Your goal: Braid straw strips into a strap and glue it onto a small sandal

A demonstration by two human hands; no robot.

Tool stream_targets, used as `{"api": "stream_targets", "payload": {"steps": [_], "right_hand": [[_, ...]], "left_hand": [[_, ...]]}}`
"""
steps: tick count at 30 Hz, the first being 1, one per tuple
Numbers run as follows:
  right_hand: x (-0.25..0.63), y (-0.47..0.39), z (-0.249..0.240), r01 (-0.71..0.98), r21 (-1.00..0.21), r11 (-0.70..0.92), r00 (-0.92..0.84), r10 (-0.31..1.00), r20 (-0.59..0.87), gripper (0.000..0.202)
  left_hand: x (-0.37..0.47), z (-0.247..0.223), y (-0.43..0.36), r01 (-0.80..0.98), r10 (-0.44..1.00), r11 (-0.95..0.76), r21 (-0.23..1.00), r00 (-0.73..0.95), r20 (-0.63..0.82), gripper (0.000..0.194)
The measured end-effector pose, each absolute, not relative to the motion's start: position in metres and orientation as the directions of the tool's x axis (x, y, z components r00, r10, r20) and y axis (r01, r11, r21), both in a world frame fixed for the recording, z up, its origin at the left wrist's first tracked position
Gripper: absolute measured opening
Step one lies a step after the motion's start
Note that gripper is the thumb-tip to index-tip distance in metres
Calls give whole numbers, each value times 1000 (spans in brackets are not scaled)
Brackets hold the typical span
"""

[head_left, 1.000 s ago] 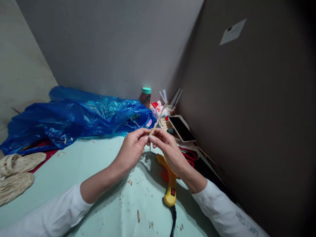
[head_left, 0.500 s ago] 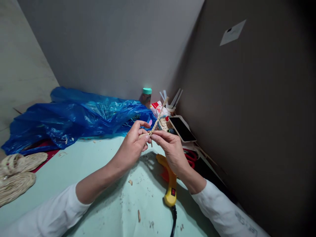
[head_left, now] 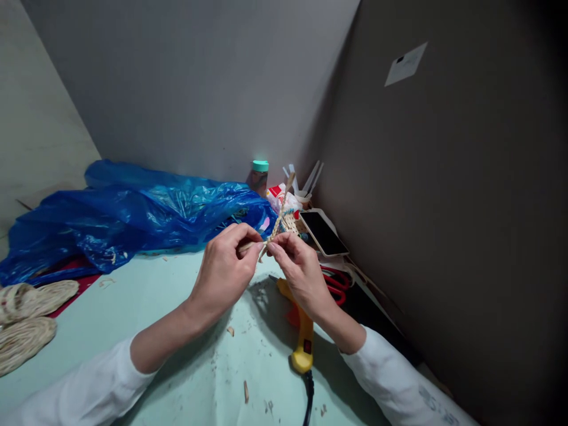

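Note:
A thin braid of pale straw-like fibre (head_left: 277,223) rises at a slant between my two hands, its loose end pointing up and away. My left hand (head_left: 228,266) pinches strands at the braid's lower end between thumb and curled fingers. Close beside it, my right hand (head_left: 298,263) grips the same end with thumb and fingertips. A short strand end hangs below the fingertips. Under my right hand lies a yellow glue gun (head_left: 304,334) with a black cord, partly hidden by the hand.
A crumpled blue plastic bag (head_left: 146,213) spreads along the back. Woven straw slippers (head_left: 33,331) sit at the left. To the right are red-handled scissors (head_left: 337,284), a phone (head_left: 323,232) and a small woven basket (head_left: 290,222). A green-lidded jar (head_left: 260,175) stands behind.
My left hand has turned and curled its fingers closer around the strands; its index finger was raised before. My right hand keeps its pinch. The view has shifted slightly.

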State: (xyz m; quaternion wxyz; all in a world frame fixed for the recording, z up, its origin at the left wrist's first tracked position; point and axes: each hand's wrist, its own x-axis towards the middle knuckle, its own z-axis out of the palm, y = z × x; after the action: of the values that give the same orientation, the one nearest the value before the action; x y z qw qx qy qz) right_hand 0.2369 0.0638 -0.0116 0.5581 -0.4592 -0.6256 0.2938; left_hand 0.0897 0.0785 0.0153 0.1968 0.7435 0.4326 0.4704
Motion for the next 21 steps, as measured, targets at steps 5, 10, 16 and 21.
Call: {"api": "stream_targets", "payload": {"steps": [5, 10, 16, 21], "right_hand": [[233, 62, -11, 78, -925, 372, 164, 910, 380, 15], [233, 64, -11, -141, -947, 288, 199, 945, 258, 18], [238, 71, -15, -209, -943, 259, 201, 955, 218, 19], [238, 72, -18, -194, -947, 258, 149, 961, 231, 18]], "left_hand": [[96, 7, 68, 516, 709, -657, 549, 175, 683, 13], [103, -12, 64, 552, 514, -774, 308, 266, 815, 19], [104, -24, 65, 605, 396, -795, 41, 467, 790, 28], [97, -2, 74, 545, 582, -750, 374, 277, 764, 15]]}}
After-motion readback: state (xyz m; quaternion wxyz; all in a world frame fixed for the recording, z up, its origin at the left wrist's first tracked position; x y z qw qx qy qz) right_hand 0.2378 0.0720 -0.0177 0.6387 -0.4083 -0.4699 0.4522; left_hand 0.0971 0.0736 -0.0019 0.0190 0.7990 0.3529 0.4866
